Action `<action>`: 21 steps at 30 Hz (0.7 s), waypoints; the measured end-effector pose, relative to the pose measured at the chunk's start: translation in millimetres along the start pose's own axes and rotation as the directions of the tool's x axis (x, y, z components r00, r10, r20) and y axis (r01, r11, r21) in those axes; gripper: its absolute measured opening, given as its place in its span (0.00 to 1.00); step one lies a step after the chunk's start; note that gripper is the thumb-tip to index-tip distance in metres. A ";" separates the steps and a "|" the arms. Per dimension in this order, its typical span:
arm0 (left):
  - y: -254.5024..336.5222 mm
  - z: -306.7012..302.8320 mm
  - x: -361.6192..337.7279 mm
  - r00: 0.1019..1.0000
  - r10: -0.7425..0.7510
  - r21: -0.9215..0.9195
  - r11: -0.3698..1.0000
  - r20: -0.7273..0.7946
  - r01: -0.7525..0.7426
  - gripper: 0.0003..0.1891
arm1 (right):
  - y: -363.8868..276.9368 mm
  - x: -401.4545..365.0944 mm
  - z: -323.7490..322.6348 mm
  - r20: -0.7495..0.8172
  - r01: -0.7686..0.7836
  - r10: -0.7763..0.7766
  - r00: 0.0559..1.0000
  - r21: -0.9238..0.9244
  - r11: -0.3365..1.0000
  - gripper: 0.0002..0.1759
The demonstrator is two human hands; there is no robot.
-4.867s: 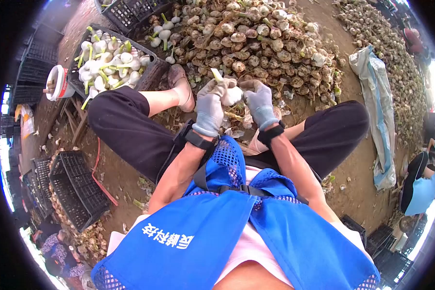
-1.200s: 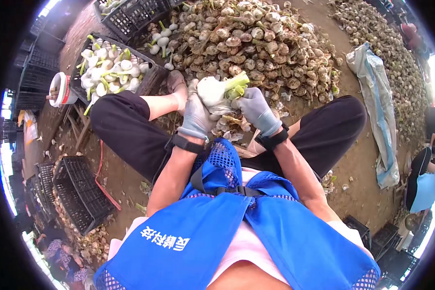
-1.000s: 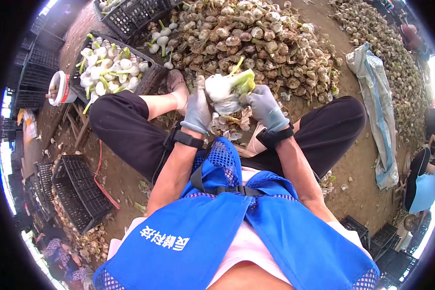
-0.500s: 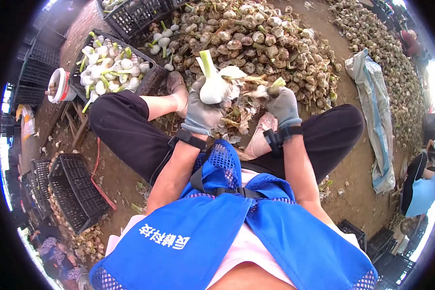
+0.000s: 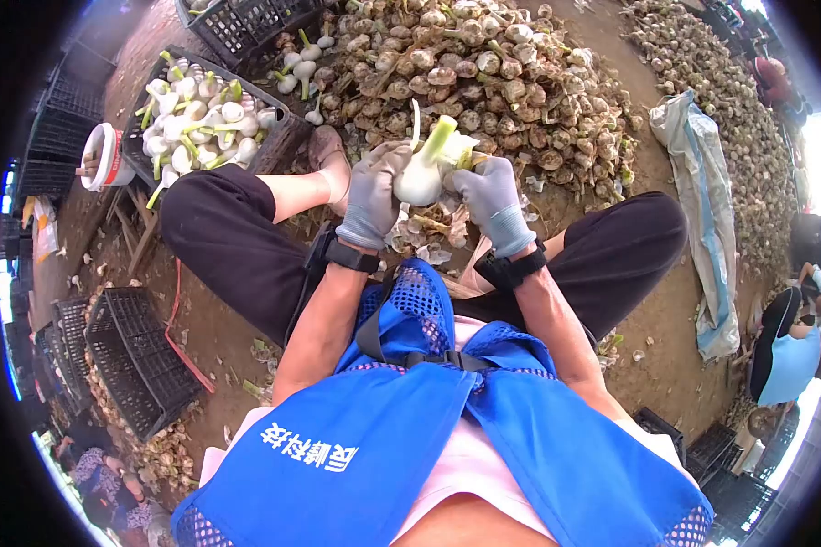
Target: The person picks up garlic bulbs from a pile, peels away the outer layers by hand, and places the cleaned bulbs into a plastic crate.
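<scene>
Between my two gloved hands is a white garlic bulb (image 5: 419,183) with a thick pale-green cut stem pointing up and right. My left hand (image 5: 377,187) is closed on the bulb's left side. On the other side, the fingers of my right hand (image 5: 489,193) are pinched close to the stem and a flap of peeled skin (image 5: 459,149). Below the bulb, loose papery garlic skins (image 5: 433,235) lie on the ground between my feet. Just beyond my hands rises a large pile of unpeeled, brownish garlic (image 5: 483,82).
A black crate of cleaned white garlic (image 5: 287,137) stands at left, beside a white bucket (image 5: 103,169). Several white bulbs (image 5: 303,68) lie by the pile. Empty black crates (image 5: 141,360) sit lower left. A pale sack (image 5: 698,182) lies at right; a person in light blue (image 5: 787,360) is beyond.
My right hand has come left from beside the bulb to its stem. The bulb has shifted slightly right and its stem now leans right, with the skin pulled partly away.
</scene>
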State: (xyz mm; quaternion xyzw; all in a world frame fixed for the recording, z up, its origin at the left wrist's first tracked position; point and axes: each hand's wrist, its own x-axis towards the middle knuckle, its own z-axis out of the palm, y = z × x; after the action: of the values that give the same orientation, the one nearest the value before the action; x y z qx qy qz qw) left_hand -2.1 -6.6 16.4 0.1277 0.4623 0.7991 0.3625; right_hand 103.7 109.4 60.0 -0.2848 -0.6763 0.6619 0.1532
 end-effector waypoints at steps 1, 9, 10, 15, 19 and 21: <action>-5.0 -2.4 1.9 0.998 -0.052 -0.138 0.989 0.026 0.055 0.12 | 2.6 2.2 -4.8 0.000 -0.002 0.002 1.000 0.002 1.000 0.04; -48.8 -28.7 21.5 0.950 0.311 0.504 0.826 -0.037 -0.251 0.10 | 3.8 0.8 -20.1 0.022 -0.026 0.021 1.000 0.260 0.965 0.06; -23.2 -6.2 4.6 0.942 0.334 0.575 0.777 -0.032 -0.255 0.13 | 2.4 0.6 -16.1 -0.040 0.062 -0.057 0.998 0.154 0.986 0.06; -11.8 29.2 -12.1 0.988 0.078 -0.054 0.995 -0.132 -0.085 0.16 | 13.8 1.3 1.3 -0.059 0.522 -0.574 0.817 -0.347 0.779 0.10; -30.8 -11.5 7.7 0.971 -0.003 0.052 0.999 -0.240 0.016 0.14 | 7.7 -5.9 8.7 -0.086 0.058 -0.038 0.996 0.252 0.966 0.10; 1.2 8.4 1.6 0.980 -0.082 -0.288 0.957 -0.180 0.027 0.13 | 18.9 18.3 -15.3 -0.215 -0.144 0.197 0.957 0.239 0.960 0.12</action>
State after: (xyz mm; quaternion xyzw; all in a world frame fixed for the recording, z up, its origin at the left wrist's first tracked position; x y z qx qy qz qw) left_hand 0.7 -0.5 21.7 -0.0153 0.3788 0.8552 0.3534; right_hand 101.6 131.8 39.5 -0.4005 -0.5482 0.7050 0.2053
